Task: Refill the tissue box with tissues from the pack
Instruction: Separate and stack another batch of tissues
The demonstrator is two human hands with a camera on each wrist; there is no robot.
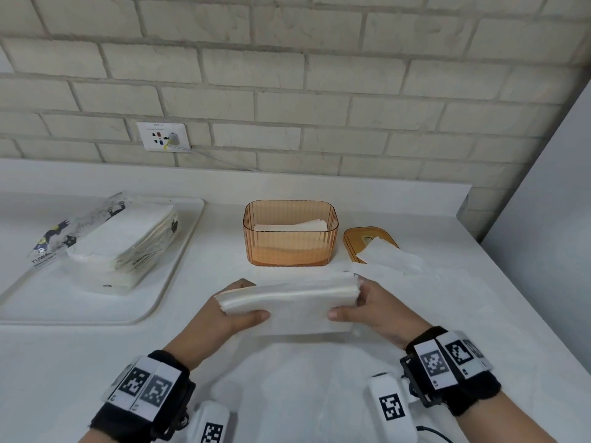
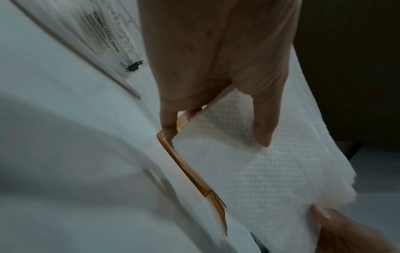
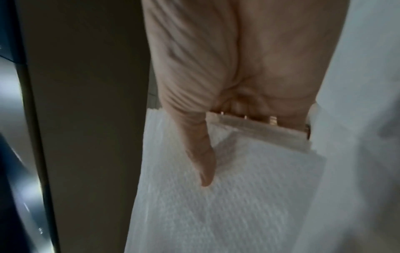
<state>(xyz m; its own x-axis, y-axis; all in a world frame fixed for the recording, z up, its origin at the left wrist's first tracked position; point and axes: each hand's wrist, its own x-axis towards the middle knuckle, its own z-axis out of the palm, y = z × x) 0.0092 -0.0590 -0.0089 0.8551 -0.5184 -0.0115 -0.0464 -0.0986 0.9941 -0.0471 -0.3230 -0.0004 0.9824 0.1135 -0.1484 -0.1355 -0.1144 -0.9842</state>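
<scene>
I hold a flat stack of white tissues level above the counter, just in front of the orange tissue box. My left hand pinches the stack's left end, thumb on top and fingers beneath. At the right end, my right hand grips the same way. The box stands open with a low layer of tissues inside. Its orange lid lies to the right of it. The opened tissue pack rests on a white tray at the left.
A loose tissue lies partly over the lid. A brick wall with a socket backs the counter. At the far right a grey panel stands beside the counter's end.
</scene>
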